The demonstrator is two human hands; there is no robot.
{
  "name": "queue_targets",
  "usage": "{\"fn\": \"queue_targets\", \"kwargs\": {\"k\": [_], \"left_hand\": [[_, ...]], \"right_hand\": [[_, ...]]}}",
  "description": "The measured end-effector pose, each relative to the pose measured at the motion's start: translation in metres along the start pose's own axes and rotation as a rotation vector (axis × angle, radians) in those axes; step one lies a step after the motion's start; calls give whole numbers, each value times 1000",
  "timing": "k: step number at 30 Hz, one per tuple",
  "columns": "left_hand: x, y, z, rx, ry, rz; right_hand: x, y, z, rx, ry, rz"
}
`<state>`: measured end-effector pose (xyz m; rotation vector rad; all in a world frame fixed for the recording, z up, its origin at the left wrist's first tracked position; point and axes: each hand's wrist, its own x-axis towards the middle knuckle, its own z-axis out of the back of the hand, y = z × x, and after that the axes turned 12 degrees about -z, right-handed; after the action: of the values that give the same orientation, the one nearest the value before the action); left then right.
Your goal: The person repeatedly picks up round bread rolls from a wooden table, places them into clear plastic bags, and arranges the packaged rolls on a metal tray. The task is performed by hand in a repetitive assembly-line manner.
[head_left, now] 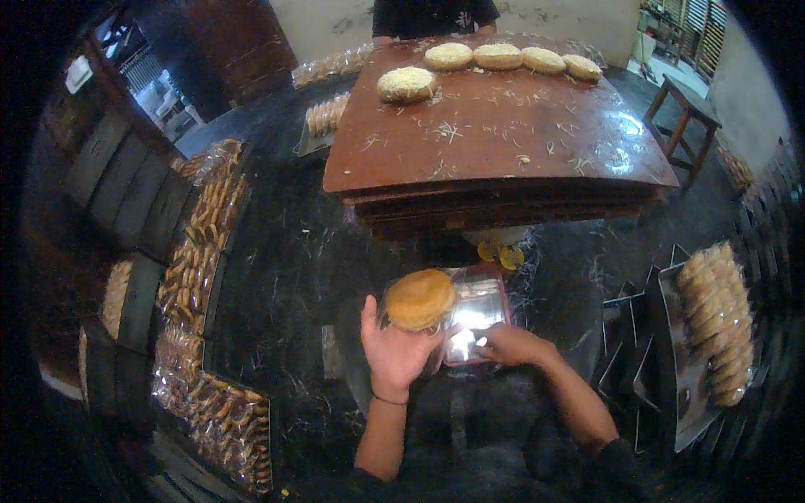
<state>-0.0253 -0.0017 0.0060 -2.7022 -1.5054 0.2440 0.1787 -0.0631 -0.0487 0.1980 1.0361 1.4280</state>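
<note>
A round golden-brown bun (421,299) rests on the fingers of my left hand (399,356), whose palm is turned up and thumb stands out at the left. Clear plastic shows around the bun's lower edge. Right beside it lies a shiny, see-through stack of plastic (478,310) with a reddish border. My right hand (511,345) reaches over the near part of that stack with its fingers bent together. A small white bit shows at its fingertips; what they hold I cannot make out.
Beyond my hands stands a stack of brown boards (503,151) with several shred-topped buns (449,56) on top. A person (436,18) stands behind it. Yellow rings (501,253) lie below its edge. Packed baked goods line the left (193,277) and right (717,323). A stool (683,126) stands farther back.
</note>
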Motion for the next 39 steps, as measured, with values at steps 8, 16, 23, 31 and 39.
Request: {"fn": "queue_targets", "kwargs": {"k": [8, 16, 23, 31, 39], "left_hand": [[-5, 31, -18, 53, 61, 155], [-4, 52, 1, 731, 136, -314], [-2, 78, -14, 1214, 551, -702], [-3, 119, 23, 1175, 195, -115], [13, 140, 42, 1355, 371, -76]], "right_hand": [[-41, 72, 54, 11, -852, 814], [-75, 55, 46, 675, -890, 293], [-132, 28, 29, 461, -1121, 460], [-140, -32, -10, 1136, -1030, -33], [-132, -73, -29, 794, -1128, -202]]}}
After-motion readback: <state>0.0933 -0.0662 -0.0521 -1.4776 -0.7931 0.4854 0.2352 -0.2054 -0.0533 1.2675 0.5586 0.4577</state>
